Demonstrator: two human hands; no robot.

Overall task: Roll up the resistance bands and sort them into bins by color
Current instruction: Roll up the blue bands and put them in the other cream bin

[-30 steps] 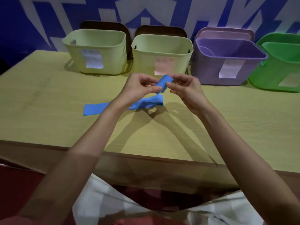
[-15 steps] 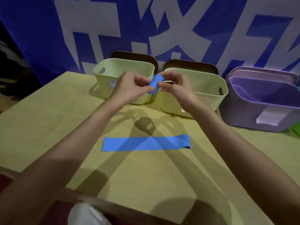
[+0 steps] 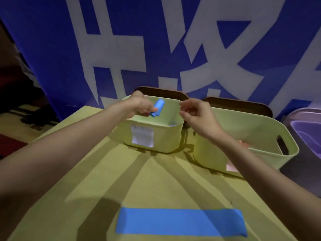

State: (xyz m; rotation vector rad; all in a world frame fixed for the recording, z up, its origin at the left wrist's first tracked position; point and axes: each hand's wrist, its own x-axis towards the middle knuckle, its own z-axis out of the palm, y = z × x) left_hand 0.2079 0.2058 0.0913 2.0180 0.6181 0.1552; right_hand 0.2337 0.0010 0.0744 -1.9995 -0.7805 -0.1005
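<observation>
The purple bin is cut off at 3 o'clock. A blue scrap is barely seen inside the left bin. Above it, the roll is pinched in the left grip; the right grip is loosely curled, empty. A flat band lies on the table at 6 o'clock.

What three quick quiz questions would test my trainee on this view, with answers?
1. True or false: the rolled blue resistance band is held over the left pale green plastic bin.
2. Which hand pinches the roll? A left hand B right hand
3. What lies flat on the yellow-green table nearest the camera?

Key: 1 true; 2 A; 3 an unrolled flat blue resistance band.
</observation>
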